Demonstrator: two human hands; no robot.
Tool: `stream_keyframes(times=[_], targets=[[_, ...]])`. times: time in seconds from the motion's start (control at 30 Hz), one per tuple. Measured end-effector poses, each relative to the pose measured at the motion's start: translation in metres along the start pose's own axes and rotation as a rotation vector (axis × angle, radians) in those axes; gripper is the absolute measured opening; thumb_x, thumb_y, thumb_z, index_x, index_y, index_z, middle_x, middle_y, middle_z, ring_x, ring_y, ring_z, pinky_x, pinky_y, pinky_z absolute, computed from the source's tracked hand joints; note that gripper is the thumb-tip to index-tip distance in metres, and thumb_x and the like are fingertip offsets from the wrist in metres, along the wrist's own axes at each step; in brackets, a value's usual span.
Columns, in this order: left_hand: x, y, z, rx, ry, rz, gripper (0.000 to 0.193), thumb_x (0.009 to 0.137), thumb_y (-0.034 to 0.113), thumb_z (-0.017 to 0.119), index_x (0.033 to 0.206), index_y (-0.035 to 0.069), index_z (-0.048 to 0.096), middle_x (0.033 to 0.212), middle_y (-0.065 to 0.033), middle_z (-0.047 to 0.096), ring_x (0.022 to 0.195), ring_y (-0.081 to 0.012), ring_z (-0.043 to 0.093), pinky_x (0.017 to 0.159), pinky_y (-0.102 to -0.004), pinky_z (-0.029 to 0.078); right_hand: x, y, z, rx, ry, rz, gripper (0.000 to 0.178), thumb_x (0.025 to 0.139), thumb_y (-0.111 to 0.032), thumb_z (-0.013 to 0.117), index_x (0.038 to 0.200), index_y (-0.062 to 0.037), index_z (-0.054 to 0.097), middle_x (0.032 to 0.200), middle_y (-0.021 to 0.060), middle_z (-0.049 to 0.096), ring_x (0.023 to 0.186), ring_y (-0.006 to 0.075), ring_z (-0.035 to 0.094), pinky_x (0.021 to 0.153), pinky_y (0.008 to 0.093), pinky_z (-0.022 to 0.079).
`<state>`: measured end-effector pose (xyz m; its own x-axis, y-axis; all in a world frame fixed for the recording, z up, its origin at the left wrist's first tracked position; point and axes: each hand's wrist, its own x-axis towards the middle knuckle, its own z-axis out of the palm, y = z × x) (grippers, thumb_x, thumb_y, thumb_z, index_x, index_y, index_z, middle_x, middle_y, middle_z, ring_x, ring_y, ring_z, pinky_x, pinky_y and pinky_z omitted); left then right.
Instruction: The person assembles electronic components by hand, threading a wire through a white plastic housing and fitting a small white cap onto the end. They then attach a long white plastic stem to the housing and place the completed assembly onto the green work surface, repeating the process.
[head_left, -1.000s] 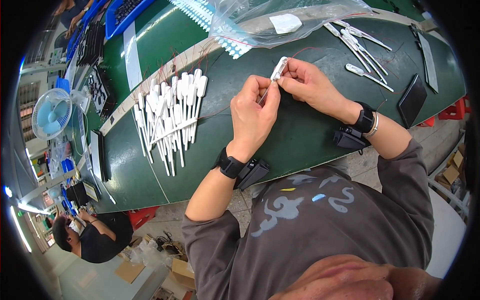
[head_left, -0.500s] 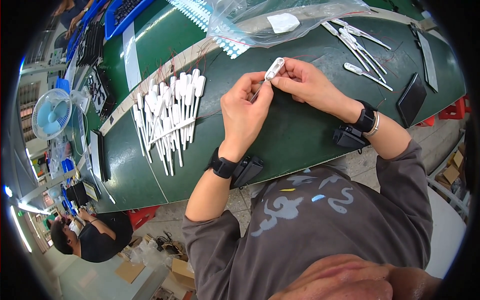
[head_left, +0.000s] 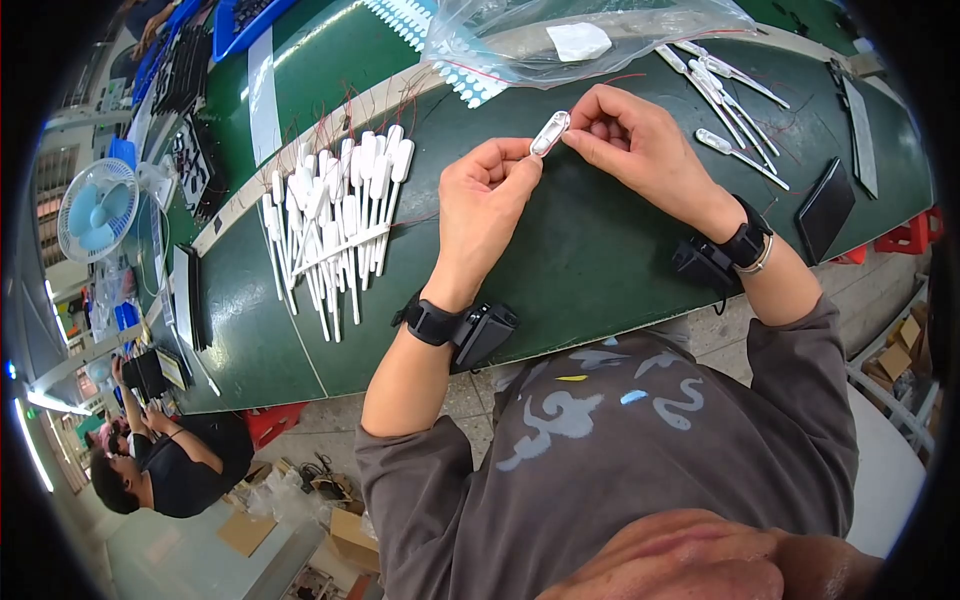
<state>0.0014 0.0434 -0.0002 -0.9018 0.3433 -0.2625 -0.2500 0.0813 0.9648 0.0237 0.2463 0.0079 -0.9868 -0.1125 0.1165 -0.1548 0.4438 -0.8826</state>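
Observation:
A small white plastic housing with a rounded, hollow head (head_left: 550, 133) is pinched between the thumb and fingers of my left hand (head_left: 487, 200). Its head points up and to the right, and its lower part is hidden by that hand. My right hand (head_left: 640, 140) is closed, thumb against forefinger, just right of the head; what lies between those fingertips is too small to make out. Thin red wire shows near them. Several similar white stick-shaped housings (head_left: 345, 205) with red wires lie piled at left. More open-headed ones (head_left: 735, 155) lie at the right.
A clear plastic bag (head_left: 500, 40) and a dotted light-blue sheet (head_left: 468, 85) lie beyond my hands. A flat black case (head_left: 826, 208) is at the right of the green table (head_left: 590, 290). At far left are a fan (head_left: 98, 210) and another person (head_left: 190, 460).
My right fingertips have drawn back slightly from the housing's head, which they were touching. My left hand keeps its pinch, and the view has shifted a little.

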Motion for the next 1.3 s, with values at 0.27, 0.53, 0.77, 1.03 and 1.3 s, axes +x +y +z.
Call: stream_keyframes(times=[0.27,0.53,0.77,1.03,1.3], targets=[[-0.002,0.003,0.001,0.004,-0.008,-0.006,0.019,0.091,0.01,0.064,0.104,-0.003,0.069,0.073,0.0068,0.061,0.061,0.002,0.044,0.053,-0.0173,0.03,0.001,0.009,0.001,0.128,-0.019,0.073,0.015,0.093,-0.013,0.067,0.096,-0.0045,0.055,0.09,-0.0027,0.057,0.07,0.0027,0.047,0.061,0.0187,0.04],[-0.001,0.002,0.001,-0.004,-0.016,-0.009,0.019,0.091,0.01,0.064,0.104,-0.003,0.069,0.072,0.0071,0.06,0.061,0.002,0.044,0.053,-0.0174,0.03,0.002,0.008,0.001,0.248,-0.051,0.094,0.015,0.094,-0.011,0.066,0.098,-0.0041,0.053,0.107,0.0025,0.063,0.075,0.0042,0.055,0.068,0.0193,0.047],[-0.001,0.001,0.002,-0.008,-0.028,-0.025,0.021,0.09,0.012,0.066,0.107,0.001,0.07,0.069,0.0072,0.056,0.057,0.0018,0.042,0.05,-0.0164,0.027,0.002,0.012,0.003,0.272,-0.073,0.087,0.015,0.094,-0.009,0.066,0.098,-0.0039,0.052,0.104,0.0022,0.062,0.076,0.0045,0.055,0.069,0.0196,0.048],[-0.001,0.003,0.0,-0.04,-0.076,-0.086,0.019,0.091,0.013,0.065,0.105,0.001,0.068,0.069,0.0067,0.056,0.057,0.0016,0.043,0.05,-0.0164,0.028,0.003,0.014,0.003,0.428,-0.09,0.104,0.016,0.093,-0.009,0.066,0.098,-0.0041,0.051,0.092,0.0003,0.057,0.077,0.0051,0.055,0.069,0.0201,0.048],[-0.002,0.005,0.001,-0.001,-0.13,-0.055,0.016,0.092,0.014,0.066,0.1,0.0,0.068,0.07,0.0052,0.059,0.061,0.0004,0.048,0.055,-0.0176,0.034,0.002,0.009,0.001,0.437,-0.083,0.132,0.02,0.091,-0.011,0.067,0.099,-0.004,0.05,0.086,-0.0005,0.052,0.075,0.0059,0.052,0.068,0.0217,0.048]])
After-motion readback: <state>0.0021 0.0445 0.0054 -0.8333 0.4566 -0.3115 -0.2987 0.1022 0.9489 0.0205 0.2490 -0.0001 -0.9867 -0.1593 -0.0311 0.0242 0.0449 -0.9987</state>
